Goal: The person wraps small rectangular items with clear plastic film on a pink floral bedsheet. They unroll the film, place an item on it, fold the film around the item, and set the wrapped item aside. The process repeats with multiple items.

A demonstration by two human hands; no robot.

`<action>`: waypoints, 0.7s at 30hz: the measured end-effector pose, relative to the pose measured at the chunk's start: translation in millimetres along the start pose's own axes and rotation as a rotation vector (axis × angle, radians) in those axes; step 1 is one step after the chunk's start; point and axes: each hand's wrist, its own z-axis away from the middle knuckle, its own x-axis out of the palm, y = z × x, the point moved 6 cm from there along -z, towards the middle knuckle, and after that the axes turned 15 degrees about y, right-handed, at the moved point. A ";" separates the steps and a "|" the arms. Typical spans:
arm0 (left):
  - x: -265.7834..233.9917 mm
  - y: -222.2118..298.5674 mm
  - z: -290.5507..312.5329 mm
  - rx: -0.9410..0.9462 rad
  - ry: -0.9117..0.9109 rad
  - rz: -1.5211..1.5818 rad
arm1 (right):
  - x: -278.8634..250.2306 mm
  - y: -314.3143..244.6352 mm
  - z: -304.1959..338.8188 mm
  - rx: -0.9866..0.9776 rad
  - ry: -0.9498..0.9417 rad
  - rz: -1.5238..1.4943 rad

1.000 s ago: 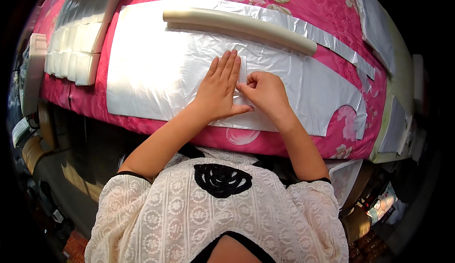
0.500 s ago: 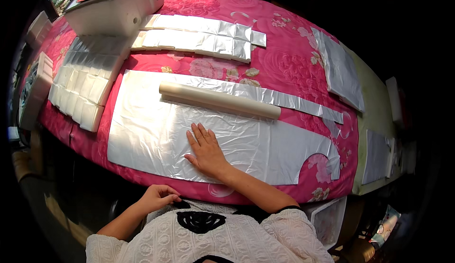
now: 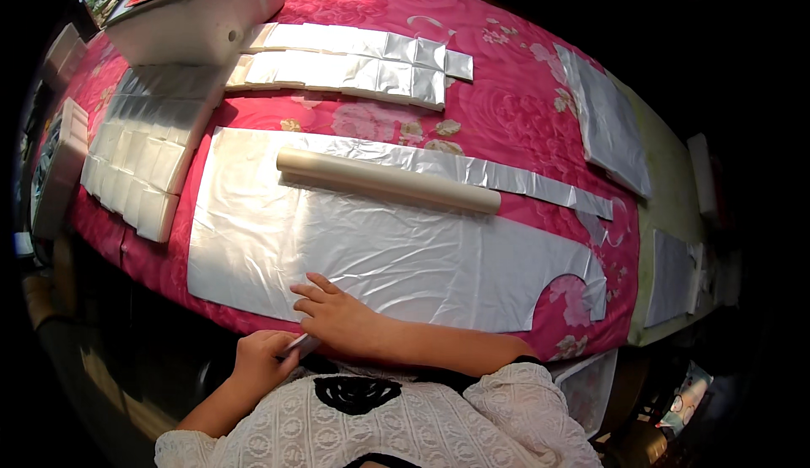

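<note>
A silvery-white plastic apron-shaped sheet (image 3: 253, 240) lies flat on the table, with a curved cut-out and a narrow strap at its right end. Across its far part rests a cream-coloured tube (image 3: 388, 183). My right hand (image 3: 337, 318) is at the sheet's near edge, fingers spread, its thumb side close to my left hand. Below the table edge, my left hand (image 3: 263, 362) is closed with its thumb on a small flat whitish piece (image 3: 302, 346). What that piece is, and whether the right hand touches it, I cannot make out.
A pink flowered cloth (image 3: 506, 105) covers the table. Folded silvery packets (image 3: 354, 67) lie in rows at the back, with more packets (image 3: 139, 151) at the left beside a white foam box (image 3: 202, 25). Another silvery sheet (image 3: 603, 122) lies far right.
My right hand has slid from the middle of the sheet toward me and left, to the near edge beside my left hand. A whitish piece now shows at my left hand.
</note>
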 end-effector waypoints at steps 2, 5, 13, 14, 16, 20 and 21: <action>-15.1 15.4 -13.4 0.105 0.200 0.090 | -47.9 28.7 2.8 0.089 0.080 -0.088; -29.0 23.4 -27.6 0.171 0.309 0.078 | -133.0 101.6 17.5 0.425 0.391 -0.146; -9.1 20.1 -48.2 0.092 0.157 0.209 | -232.4 351.4 93.0 1.105 1.069 -0.162; -8.8 19.0 -49.3 0.082 0.151 0.206 | -233.0 359.1 89.5 1.146 1.027 -0.075; -9.2 15.4 -51.6 0.063 0.151 0.206 | -233.5 359.8 83.8 1.196 0.864 0.223; -9.3 5.0 -52.8 0.041 0.160 0.211 | -228.4 342.6 79.1 1.032 0.670 0.610; -7.9 4.3 -53.9 0.045 0.153 0.213 | -229.8 334.9 79.8 0.931 0.647 0.746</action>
